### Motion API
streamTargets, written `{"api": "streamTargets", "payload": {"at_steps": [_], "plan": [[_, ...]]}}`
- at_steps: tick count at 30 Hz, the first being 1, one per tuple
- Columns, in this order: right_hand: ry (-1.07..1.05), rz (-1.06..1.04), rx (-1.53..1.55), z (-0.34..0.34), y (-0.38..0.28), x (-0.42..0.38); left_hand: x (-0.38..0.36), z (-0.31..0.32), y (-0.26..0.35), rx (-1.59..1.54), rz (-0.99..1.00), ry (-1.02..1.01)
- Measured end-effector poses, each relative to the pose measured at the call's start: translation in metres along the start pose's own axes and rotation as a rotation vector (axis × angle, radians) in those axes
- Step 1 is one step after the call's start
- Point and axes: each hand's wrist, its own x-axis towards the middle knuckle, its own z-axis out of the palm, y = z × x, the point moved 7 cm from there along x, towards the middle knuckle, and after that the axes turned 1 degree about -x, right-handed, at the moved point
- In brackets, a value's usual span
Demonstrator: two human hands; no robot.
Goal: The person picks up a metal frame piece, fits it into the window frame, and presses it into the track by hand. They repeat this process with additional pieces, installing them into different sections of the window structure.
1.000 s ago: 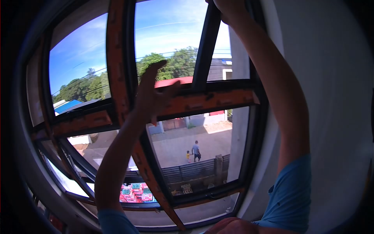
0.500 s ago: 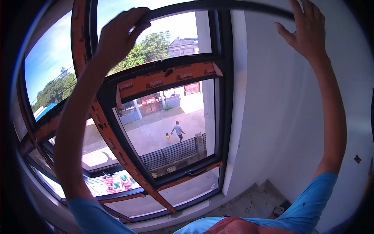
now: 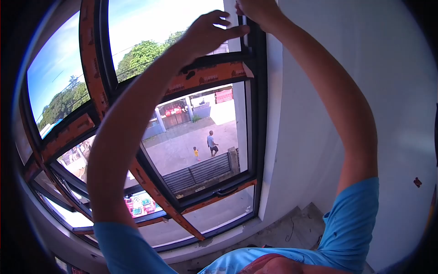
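Left hand (image 3: 210,34) and right hand (image 3: 258,10) are both raised to the top right corner of the window frame (image 3: 260,114). The left hand is released, fingers spread, its fingertips (image 3: 241,30) pointing right toward the dark upright; whether they touch the upright cannot be told. The right hand is cut by the top edge of the view, and whether it grips anything cannot be told. Half a second earlier the two hands were well apart, the left curled over a long dark strip held across the top of the opening and the right open against the white wall (image 3: 328,59); now they lie just beside each other and the strip no longer spans the view. A thin dark strip (image 3: 245,23) shows just beside the right hand, against the upright, which suggests, as a judgement only, that the piece has been turned upright and brought to the frame's right edge. Orange protective tape (image 3: 207,77) covers the crossbar below the hands and the diagonal bars on the left. Through the lower pane (image 3: 200,137) a street and two distant people are seen. No containers lie near the hands; stacked coloured crates (image 3: 139,205) show outside, far below, their contents too small to tell.
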Motion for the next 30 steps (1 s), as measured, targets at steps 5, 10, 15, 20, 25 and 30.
{"api": "streamTargets", "payload": {"at_steps": [5, 10, 15, 20, 25, 30], "plan": [[0.002, -0.067, -0.246, 0.021, 0.046, 0.041, 0.059, 0.049, -0.047, -0.396, 0.018, -0.085], [0.059, -0.273, -0.493, 0.026, 0.077, 0.069, 0.080, 0.095, -0.094, -0.184, -0.170, -0.282], [-0.018, -0.293, -0.724, 0.040, 0.082, 0.090, 0.095, 0.117, -0.108, -0.117, -0.255, -0.243], [0.074, -0.371, -0.803, 0.058, 0.104, 0.102, 0.096, 0.113, -0.117, 0.058, -0.320, -0.259], [0.124, -0.421, -0.853, 0.069, 0.122, 0.110, 0.096, 0.113, -0.118, 0.120, -0.343, -0.255], [0.335, -0.614, -0.948, 0.064, 0.122, 0.101, 0.091, 0.115, -0.106, 0.148, -0.415, -0.304]]}}
